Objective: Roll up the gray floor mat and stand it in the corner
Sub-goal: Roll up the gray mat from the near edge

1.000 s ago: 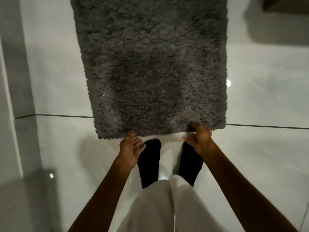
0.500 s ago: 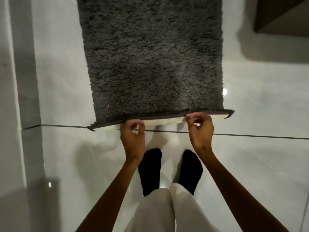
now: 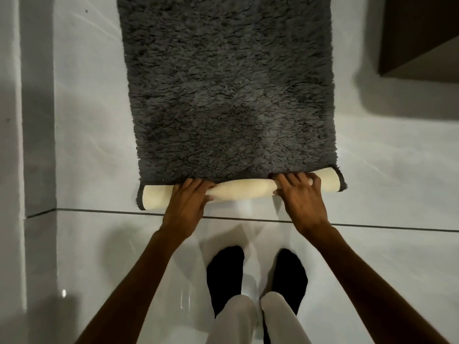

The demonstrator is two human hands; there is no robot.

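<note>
The gray floor mat (image 3: 228, 90) is shaggy and lies flat on the glossy white tile floor, running away from me. Its near end is turned over into a short roll (image 3: 243, 189) that shows the cream backing. My left hand (image 3: 186, 202) presses on the roll left of centre, fingers curled over it. My right hand (image 3: 300, 194) grips the roll right of centre. Both ends of the roll stick out past my hands.
A white wall (image 3: 12, 145) with a vertical edge runs down the left side. A dark wooden cabinet (image 3: 419, 33) stands at the upper right. My feet in black socks (image 3: 255, 276) stand just behind the roll. A tile joint (image 3: 372, 228) crosses the floor.
The mat's near edge went from flat, to lifted, to folded over into a first roll with the cream backing outward. Both hands moved forward with it.
</note>
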